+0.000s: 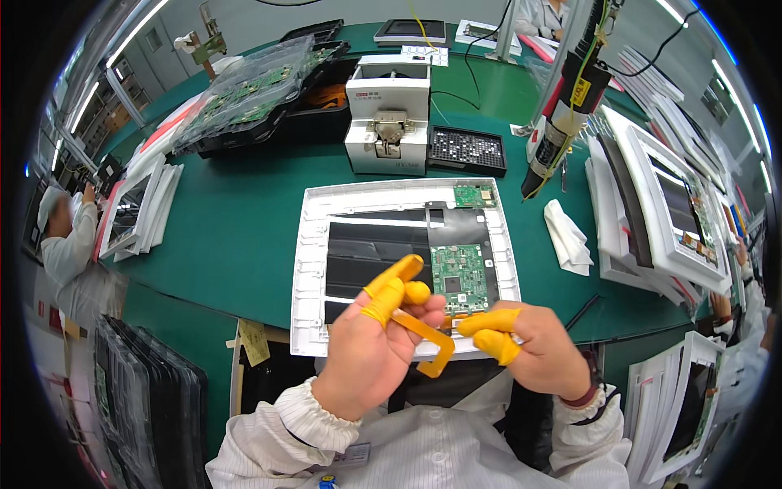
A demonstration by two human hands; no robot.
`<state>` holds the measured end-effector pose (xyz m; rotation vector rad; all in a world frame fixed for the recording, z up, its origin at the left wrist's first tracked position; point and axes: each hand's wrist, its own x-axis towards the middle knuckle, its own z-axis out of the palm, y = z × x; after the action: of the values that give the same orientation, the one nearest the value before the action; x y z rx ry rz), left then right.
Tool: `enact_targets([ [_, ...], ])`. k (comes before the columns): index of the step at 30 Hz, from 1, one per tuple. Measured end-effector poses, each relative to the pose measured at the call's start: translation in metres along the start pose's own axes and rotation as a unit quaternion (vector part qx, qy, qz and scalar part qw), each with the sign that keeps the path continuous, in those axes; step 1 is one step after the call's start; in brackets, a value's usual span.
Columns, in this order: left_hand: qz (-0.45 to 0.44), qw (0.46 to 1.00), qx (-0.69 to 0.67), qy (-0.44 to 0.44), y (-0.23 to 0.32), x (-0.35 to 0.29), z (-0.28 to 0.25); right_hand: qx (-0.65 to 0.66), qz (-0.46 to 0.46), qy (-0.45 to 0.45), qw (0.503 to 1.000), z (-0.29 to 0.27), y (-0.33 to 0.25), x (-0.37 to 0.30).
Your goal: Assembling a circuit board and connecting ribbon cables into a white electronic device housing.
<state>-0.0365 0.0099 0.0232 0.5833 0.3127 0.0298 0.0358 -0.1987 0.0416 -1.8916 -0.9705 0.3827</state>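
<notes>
Right now the left hand (371, 346) and right hand (533, 350) both pinch an orange strip (423, 338). They hover just below the green board (459, 279) in the white frame (314, 269).

Bright, even light falls from ceiling tubes (130, 37) seen as white streaks along the upper rim, leaving only soft shadows on the green table (236, 220). Mild glare sits on the clear plastic trays (252, 85). Centre detail is sharp; straight edges bow outward, and the black corners vignette.
</notes>
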Motion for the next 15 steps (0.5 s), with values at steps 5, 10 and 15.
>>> enact_targets([
  [5, 0.016, 1.0, 0.01, 0.006, 0.006, 0.004, 0.012, -0.031, -0.059, 0.09, 0.994, 0.01, 0.005, 0.002],
  [10, -0.048, 0.994, -0.039, -0.093, -0.001, 0.002, -0.003, -0.135, -0.272, 0.067, 0.95, -0.001, 0.0, 0.022],
  [15, -0.125, 0.987, -0.019, -0.103, 0.002, -0.001, 0.007, -0.089, -0.239, 0.042, 0.966, -0.014, -0.005, 0.029],
])
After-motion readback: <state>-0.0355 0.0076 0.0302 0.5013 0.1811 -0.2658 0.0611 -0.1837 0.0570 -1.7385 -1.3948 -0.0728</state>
